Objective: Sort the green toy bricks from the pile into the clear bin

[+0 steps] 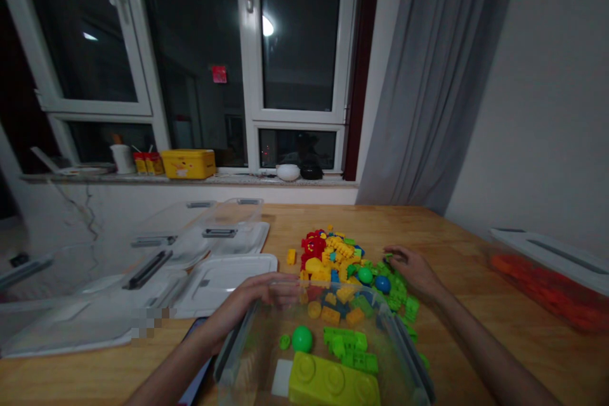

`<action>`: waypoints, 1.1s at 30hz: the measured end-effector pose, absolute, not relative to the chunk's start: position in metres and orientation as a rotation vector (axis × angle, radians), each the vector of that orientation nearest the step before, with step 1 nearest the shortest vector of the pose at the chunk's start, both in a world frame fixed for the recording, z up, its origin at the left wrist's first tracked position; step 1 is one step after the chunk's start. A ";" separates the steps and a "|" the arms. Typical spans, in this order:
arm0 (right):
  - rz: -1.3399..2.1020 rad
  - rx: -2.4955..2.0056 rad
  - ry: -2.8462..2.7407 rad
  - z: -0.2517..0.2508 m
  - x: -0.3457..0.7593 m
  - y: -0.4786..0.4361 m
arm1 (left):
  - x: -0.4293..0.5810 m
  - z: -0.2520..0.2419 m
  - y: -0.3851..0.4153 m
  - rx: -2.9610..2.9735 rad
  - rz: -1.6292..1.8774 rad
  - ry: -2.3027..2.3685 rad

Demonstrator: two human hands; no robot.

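A clear plastic bin [257, 361] with grey side clips stands close in front of me. Inside lie a large yellow-green block [333, 382], a green ball [302, 339] and several green building blocks [346, 344]. My left hand [273, 288] is at the bin's far left corner, its fingers stretched toward the block pile and partly seen through the plastic. Beyond the bin spreads a heap of red, yellow, blue and green building blocks [339, 247]. At the heap's right side, my right hand [412, 268] pinches what looks like a small green block [388, 256].
Clear bins and white lids [228, 273] crowd the table's left side. At the right stands a lidded clear box [547, 279] of orange-red pieces. A blue ball [382, 283] lies in the heap. A yellow box [189, 163] sits on the windowsill.
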State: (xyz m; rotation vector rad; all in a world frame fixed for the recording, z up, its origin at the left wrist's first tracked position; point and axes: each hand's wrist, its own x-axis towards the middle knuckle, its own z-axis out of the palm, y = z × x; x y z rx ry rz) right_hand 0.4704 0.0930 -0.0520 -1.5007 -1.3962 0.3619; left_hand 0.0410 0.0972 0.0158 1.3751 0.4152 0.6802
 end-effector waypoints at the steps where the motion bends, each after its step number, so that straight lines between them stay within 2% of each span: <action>1: 0.372 -1.498 -1.386 -0.052 0.470 0.093 | 0.041 0.016 0.097 1.374 0.684 0.414; 13: 0.635 -1.244 -1.255 -0.015 0.436 0.079 | 0.040 0.012 0.100 1.345 0.671 0.415; 23: 1.046 -0.978 -1.603 0.002 0.369 0.044 | 0.043 0.024 0.093 1.364 0.689 0.481; 33: 1.038 -0.763 -1.757 0.004 0.356 0.041 | 0.041 0.016 0.096 1.351 0.682 0.434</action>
